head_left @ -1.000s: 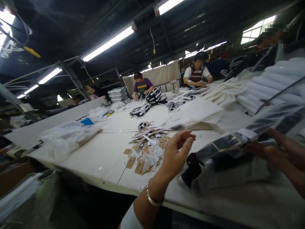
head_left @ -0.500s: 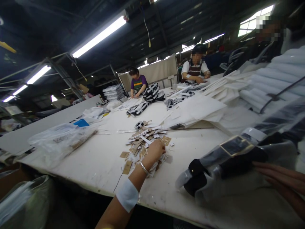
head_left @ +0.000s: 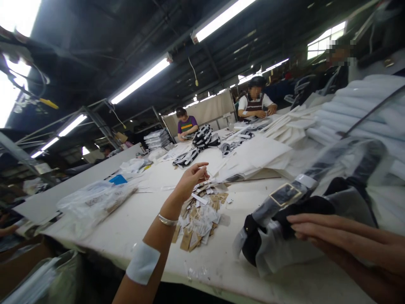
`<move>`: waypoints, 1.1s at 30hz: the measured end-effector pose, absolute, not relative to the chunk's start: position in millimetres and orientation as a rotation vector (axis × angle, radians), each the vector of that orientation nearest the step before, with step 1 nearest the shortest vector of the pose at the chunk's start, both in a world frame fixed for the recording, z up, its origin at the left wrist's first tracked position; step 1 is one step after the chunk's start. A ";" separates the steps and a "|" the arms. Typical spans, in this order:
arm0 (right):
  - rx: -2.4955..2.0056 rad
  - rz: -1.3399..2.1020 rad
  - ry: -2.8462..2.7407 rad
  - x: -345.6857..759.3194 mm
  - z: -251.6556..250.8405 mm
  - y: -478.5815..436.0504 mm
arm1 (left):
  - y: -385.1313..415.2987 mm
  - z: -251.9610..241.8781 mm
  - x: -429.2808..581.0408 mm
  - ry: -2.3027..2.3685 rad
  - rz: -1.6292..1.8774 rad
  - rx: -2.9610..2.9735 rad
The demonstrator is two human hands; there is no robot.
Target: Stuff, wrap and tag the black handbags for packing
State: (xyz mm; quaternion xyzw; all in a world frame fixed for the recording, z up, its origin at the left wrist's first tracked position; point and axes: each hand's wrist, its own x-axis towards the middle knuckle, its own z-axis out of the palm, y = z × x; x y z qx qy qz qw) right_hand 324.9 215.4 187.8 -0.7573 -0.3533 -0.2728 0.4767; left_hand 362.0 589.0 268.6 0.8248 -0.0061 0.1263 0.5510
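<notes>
My left hand (head_left: pixel 193 179), with a bracelet and a white patch on the forearm, is raised just over a pile of hang tags (head_left: pixel 202 211). Its thumb and fingers pinch a thin tag string (head_left: pixel 207 174). The brown and white tags lie heaped with their strings tangled. At the right, my right hand (head_left: pixel 335 232) lies with fingers stretched out against a black strapped item (head_left: pixel 303 209), which looks like a handbag. That item has a gold rectangular buckle (head_left: pixel 286 194) and is partly covered in clear and whitish wrapping.
White sheets (head_left: pixel 256 156) and a stack of padded white rolls (head_left: pixel 357 101) lie at the right. A clear plastic bag (head_left: pixel 91 202) is on the left. Black-and-white bundles (head_left: pixel 202 139) lie farther back. Two co-workers (head_left: pixel 186 123) (head_left: pixel 256 101) are across the table.
My left hand has lifted off the tag pile, up and to the left, with a string in its fingers. My right hand has moved further in over the black item. The view has shifted.
</notes>
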 end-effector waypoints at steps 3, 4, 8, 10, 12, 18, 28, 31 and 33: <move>-1.786 -0.719 -1.184 330.2 227.0 231.9 | 573.0 309.6 351.4 -0.087 0.341 1.808; -1.776 -0.726 -1.157 331.0 238.9 238.8 | 566.7 321.3 347.7 -0.112 0.349 1.776; -1.717 -0.555 -1.017 331.7 270.9 272.1 | 533.3 356.8 330.4 -0.197 0.334 1.710; -1.619 -0.390 -1.003 331.4 278.3 288.5 | 512.2 367.3 320.1 -0.237 0.285 1.702; -1.455 -0.196 -1.003 329.8 282.6 300.8 | 490.5 373.2 309.6 -0.294 0.216 1.692; -1.072 0.305 -0.806 313.6 282.4 293.3 | 444.4 368.5 288.0 -0.422 0.133 1.668; -1.373 0.185 -0.347 305.5 203.8 219.4 | 446.5 300.0 315.4 -0.329 -0.040 1.775; -1.592 0.188 -0.268 310.1 183.7 213.3 | 460.4 270.6 338.7 -0.292 -0.111 1.851; -1.672 0.216 -0.245 313.0 177.2 216.9 | 466.2 255.9 349.3 -0.311 -0.218 1.880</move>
